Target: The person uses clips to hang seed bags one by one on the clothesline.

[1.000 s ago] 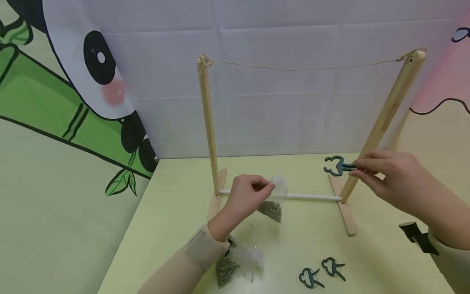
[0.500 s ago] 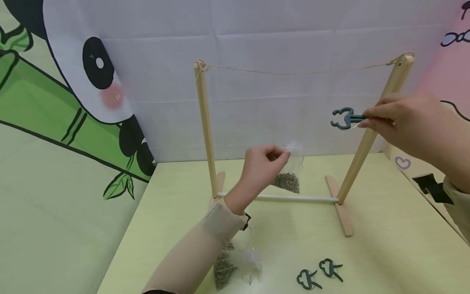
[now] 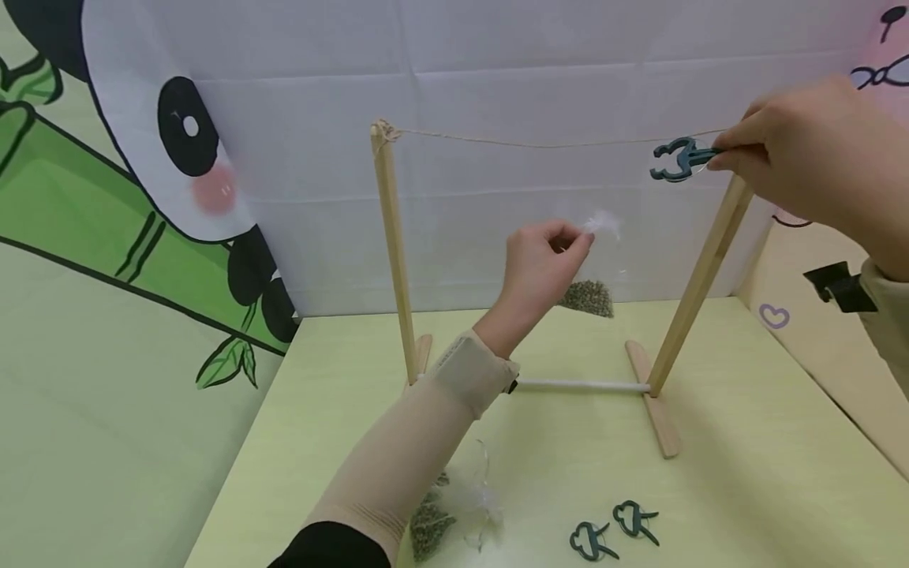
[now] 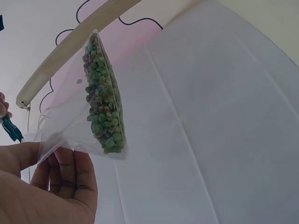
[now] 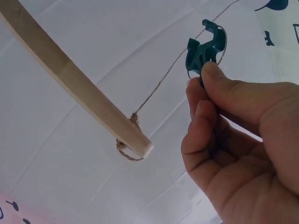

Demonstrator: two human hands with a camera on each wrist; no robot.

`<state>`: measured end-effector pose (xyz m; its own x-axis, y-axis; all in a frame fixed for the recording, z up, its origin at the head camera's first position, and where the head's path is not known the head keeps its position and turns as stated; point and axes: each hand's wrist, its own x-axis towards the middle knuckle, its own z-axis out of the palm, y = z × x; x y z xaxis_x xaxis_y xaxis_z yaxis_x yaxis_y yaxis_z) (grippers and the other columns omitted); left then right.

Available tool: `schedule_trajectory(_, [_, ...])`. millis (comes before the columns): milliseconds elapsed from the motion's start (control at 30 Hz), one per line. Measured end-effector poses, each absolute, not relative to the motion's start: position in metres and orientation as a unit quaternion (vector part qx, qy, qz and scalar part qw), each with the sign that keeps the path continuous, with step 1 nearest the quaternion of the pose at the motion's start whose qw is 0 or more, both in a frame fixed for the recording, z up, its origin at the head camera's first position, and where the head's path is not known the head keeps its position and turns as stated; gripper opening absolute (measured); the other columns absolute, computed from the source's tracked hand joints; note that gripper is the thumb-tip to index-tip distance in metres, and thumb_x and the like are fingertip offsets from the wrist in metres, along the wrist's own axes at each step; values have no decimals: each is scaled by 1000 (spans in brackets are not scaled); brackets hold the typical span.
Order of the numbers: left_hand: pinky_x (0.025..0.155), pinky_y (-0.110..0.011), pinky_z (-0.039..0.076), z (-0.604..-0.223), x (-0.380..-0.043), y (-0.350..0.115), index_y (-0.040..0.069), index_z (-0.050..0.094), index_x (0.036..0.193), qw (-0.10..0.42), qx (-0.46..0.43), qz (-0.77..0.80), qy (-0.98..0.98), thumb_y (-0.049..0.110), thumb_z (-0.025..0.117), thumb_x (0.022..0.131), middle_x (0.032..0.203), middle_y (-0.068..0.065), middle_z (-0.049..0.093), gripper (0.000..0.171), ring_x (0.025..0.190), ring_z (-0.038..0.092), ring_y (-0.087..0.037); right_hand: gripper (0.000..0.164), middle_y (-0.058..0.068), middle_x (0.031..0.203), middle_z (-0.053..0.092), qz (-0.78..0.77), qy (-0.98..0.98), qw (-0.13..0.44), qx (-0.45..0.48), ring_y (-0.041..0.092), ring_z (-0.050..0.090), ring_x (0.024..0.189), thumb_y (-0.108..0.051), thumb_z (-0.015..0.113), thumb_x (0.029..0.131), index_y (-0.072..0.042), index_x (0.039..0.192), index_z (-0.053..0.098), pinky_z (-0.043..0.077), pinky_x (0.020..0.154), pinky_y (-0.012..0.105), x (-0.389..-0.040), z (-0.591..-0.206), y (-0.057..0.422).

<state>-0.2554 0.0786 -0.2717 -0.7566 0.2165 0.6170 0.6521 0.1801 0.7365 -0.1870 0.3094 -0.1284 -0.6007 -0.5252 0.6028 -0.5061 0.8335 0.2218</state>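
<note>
In the head view my left hand pinches the top of a small see-through bag. It hangs in the air, below a thin string. The left wrist view shows greenish-brown granules filling the bottom of the bag. Higher and to the right, my right hand pinches a dark teal plastic clip by its handles. The clip's mouth points left and is spread wide. In the right wrist view the clip appears in front of the string; whether they touch I cannot tell.
The string is tied between a left wooden post and a right wooden post. A white rod joins them low down. Two more clips and other granule-filled bagging lie on the table near its front.
Both hands have risen, the left also moving right with the bag. The right has lifted the clip from near the right post's foot to about string height. The view has shifted slightly.
</note>
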Motion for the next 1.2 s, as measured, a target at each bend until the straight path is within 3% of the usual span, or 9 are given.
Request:
schedule_trajectory(200, [64,-23,48,-261,-265,90,10,76,84,194,-278,-567,-750,18,71,98,68,5,63,17,63,58,-12,10,26,76,66,-38,-911,325,252,30,56,55,9,78,82,16,88,73,42,45,35,-194,-114,306])
schedule_trajectory(467, [64,-23,48,-250,-272,102,10,77,88,182,-262,-582,-748,20,70,99,70,3,64,16,62,59,-12,15,28,89,69,-33,-964,209,161,34,60,70,0,70,94,14,95,74,48,57,42,-207,-103,301])
schedule_trajectory(733, [60,-24,53,-243,-279,109,8,75,89,163,-244,-629,-720,19,69,100,72,0,64,17,61,63,-17,14,25,89,69,-39,-970,179,161,35,61,74,-2,71,93,10,90,76,53,63,49,-213,-104,298])
schedule_trajectory(1000, [61,-23,56,-234,-281,114,7,75,94,153,-237,-652,-704,20,69,100,81,-4,68,15,65,66,-15,12,24,90,68,-29,-979,131,155,32,58,73,-1,72,93,9,88,77,51,60,44,-216,-101,286])
schedule_trajectory(1200, [62,-24,54,-232,-277,116,6,76,94,147,-264,-637,-710,19,69,100,78,1,66,15,65,64,-13,10,25,88,68,-26,-978,126,165,31,57,70,1,73,92,10,89,76,50,57,43,-218,-105,283])
